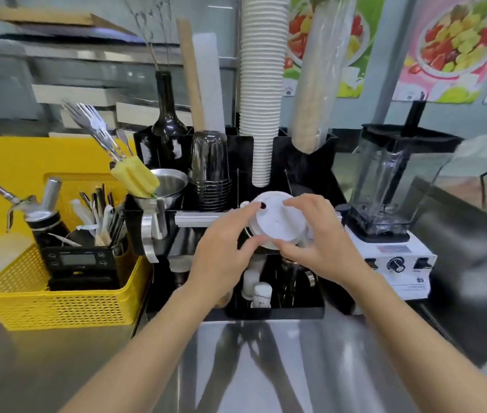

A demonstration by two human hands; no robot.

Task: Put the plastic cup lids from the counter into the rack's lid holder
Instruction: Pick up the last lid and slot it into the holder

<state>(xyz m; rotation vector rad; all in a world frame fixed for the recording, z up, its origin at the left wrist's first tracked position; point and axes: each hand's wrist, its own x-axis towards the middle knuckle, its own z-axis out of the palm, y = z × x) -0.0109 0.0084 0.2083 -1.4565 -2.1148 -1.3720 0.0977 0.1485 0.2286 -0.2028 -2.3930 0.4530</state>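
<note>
A stack of white plastic cup lids [275, 222] is held tilted over the middle of the black rack [301, 311], its top lid with a small sip hole facing me. My left hand [224, 248] grips the stack's left edge with thumb and fingers. My right hand [316, 236] holds its right and lower edge. The lids hover just in front of the rack's cup slots, under a tall column of white paper cups [261, 93]. The rack slot beneath the lids is hidden by my hands.
A yellow basket [57, 308] with a scale and utensils stands at left. A blender [391, 189] is at right. Stacked dark plastic cups [209, 171], a steel funnel [164, 186], a wine bottle [166, 108] and small white bottles [261, 295] crowd the rack. The steel counter [266, 368] lies in front.
</note>
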